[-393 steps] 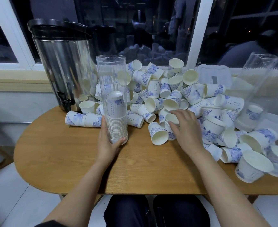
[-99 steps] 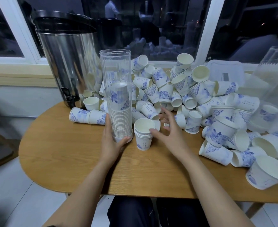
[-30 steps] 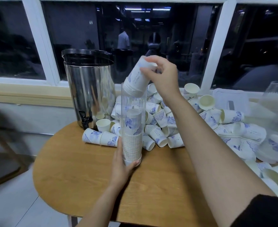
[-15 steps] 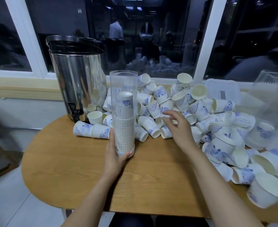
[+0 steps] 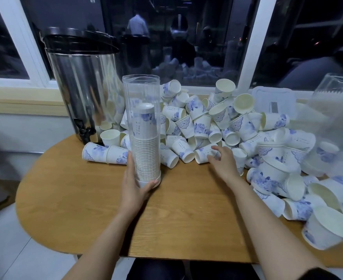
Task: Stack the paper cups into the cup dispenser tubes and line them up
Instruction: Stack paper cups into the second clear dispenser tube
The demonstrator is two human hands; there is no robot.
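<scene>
The left hand (image 5: 135,186) is grasping the base of the upright clear plastic dispenser tube (image 5: 142,98), which is standing mid-way across the oval wooden table (image 5: 75,195) and holding a nested stack of white-and-blue paper cups (image 5: 146,150). The right hand (image 5: 224,164), fingers loosely spread, is touching a sideways loose cup (image 5: 202,156) in front of the cup pile (image 5: 237,126) heaped along the back edge.

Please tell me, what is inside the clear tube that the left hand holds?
A stack of nested paper cups stands inside the clear tube, bottoms up, and the tube's top part is empty. The left hand grips the tube's base, so the lowest cups are partly covered.
</scene>
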